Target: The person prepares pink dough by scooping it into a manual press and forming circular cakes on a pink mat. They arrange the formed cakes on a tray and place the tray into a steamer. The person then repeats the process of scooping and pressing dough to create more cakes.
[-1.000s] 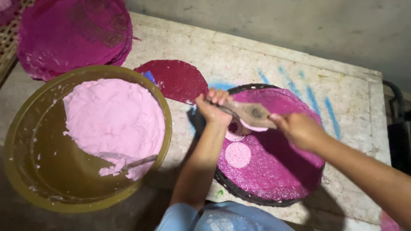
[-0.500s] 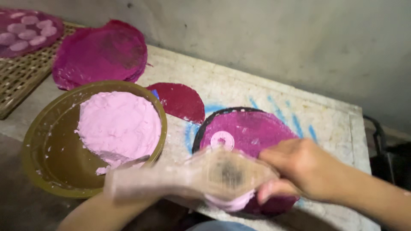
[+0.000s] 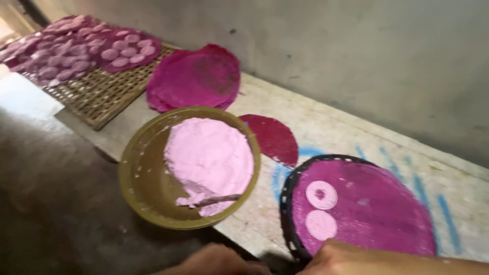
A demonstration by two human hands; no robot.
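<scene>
A rough grey wall runs behind a pale, scuffed worktop (image 3: 326, 127) marked with blue streaks. Near its front edge lies a round tray (image 3: 286, 203) with a dark rim, covered by a magenta cloth (image 3: 377, 209). Two pale pink discs (image 3: 321, 210) sit on the cloth at its left side, one above the other, close but apart; the upper one has a darker spot in its middle.

Left of the tray stands an olive-brown bowl (image 3: 137, 178), holding a mound of pink dough (image 3: 209, 158) with a spoon (image 3: 216, 199) lying in its lower part. A dark red round (image 3: 272, 137) lies between bowl and tray, partly under the bowl's rim. Behind it, a stack of magenta cloths (image 3: 196, 76) rests beside a woven mat (image 3: 97, 94), which carries more cloths covered in pink discs.

Both hands show only at the bottom edge. The right hand (image 3: 346, 257) is at the tray's near rim; the left hand (image 3: 214, 262) is below the bowl, off the worktop. I cannot tell either hand's grip.
</scene>
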